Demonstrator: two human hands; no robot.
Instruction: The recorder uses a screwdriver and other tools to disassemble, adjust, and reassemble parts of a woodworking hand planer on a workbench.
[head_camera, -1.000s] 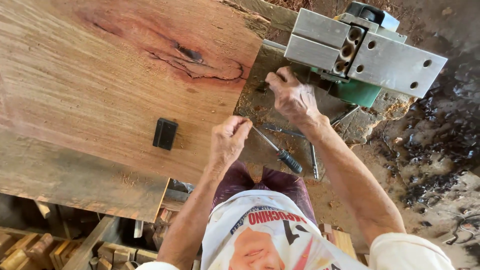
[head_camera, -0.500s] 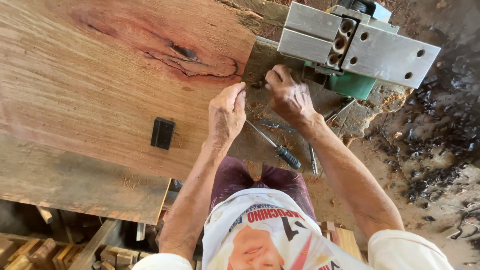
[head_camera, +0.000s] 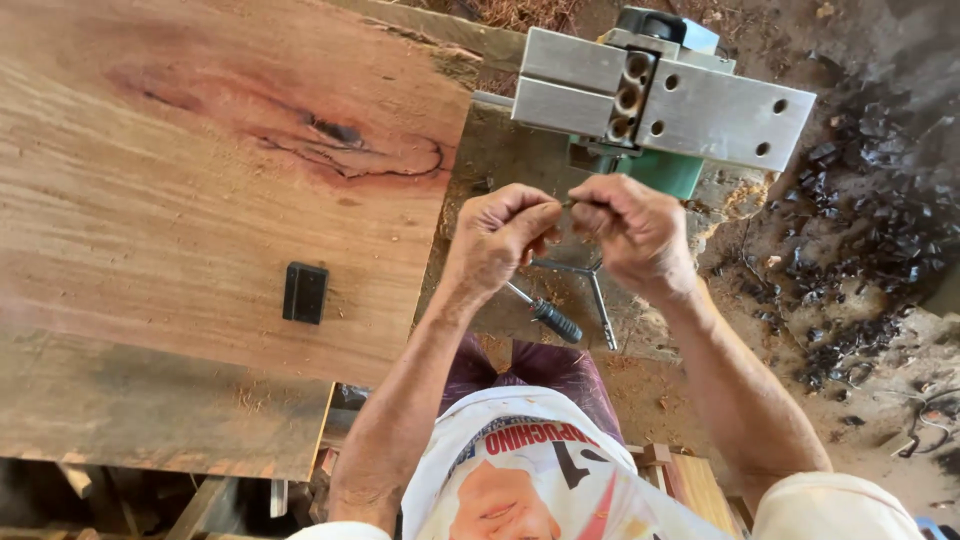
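Observation:
My left hand (head_camera: 503, 236) and my right hand (head_camera: 632, 226) meet above a worn bench, fingertips pinched together on a small thin metal piece (head_camera: 572, 204) held between them. Just beyond them sits an electric planer (head_camera: 660, 105), turned over, its flat metal sole up and its green body below. On the bench under my hands lie a screwdriver with a dark ribbed handle (head_camera: 548, 315) and a three-armed metal wrench (head_camera: 590, 275).
A wide reddish wooden plank (head_camera: 200, 160) with a dark knot fills the left side. A small black rectangular block (head_camera: 305, 293) lies on it. Dirt ground with dark debris (head_camera: 860, 220) lies to the right. Scrap wood (head_camera: 690, 480) sits below the bench.
Both hands have come together and risen from the bench. Earlier my left hand was lower by the screwdriver and my right hand rested near the planer.

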